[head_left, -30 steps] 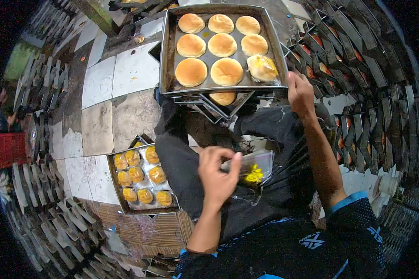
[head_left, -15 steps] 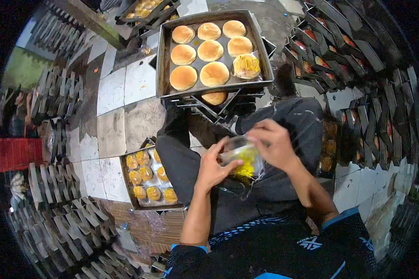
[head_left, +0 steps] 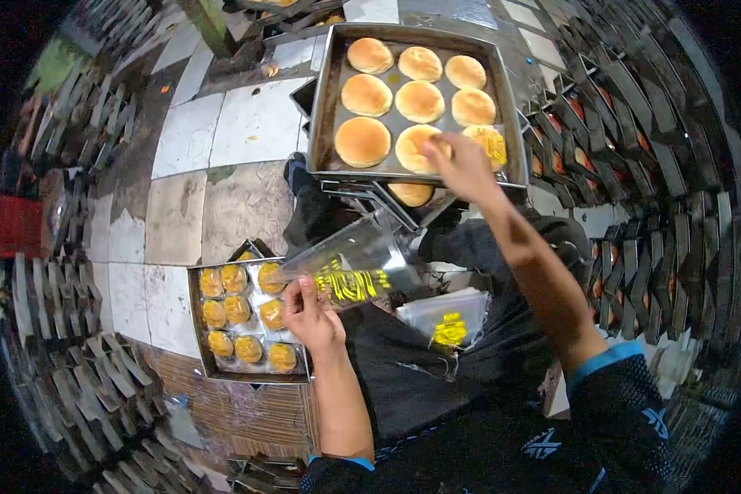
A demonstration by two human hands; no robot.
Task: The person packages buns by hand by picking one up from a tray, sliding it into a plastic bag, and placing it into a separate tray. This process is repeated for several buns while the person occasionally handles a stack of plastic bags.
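Note:
My left hand (head_left: 314,317) pinches a clear plastic bag (head_left: 350,262) with yellow print, held up over my legs. My right hand (head_left: 463,167) reaches over the front edge of a metal tray (head_left: 324,107), its fingers at a round golden bun (head_left: 414,148) in the front row. Whether the fingers grip that bun cannot be made out. Several bare buns lie in rows on this tray, and one wrapped bun (head_left: 487,146) with yellow print sits at its front right corner. A stack of clear bags (head_left: 450,323) rests on my lap.
A second tray (head_left: 196,317) with several wrapped buns lies on the floor at the left. Another bun (head_left: 412,194) shows beneath the upper tray. Dark metal trays are stacked at the right (head_left: 634,239) and left (head_left: 45,300). A red crate (head_left: 15,226) is at the far left.
One bag has come off the lap stack and is now in my left hand, which moved left. My right hand has moved up from the bags to the buns. The view has shifted slightly.

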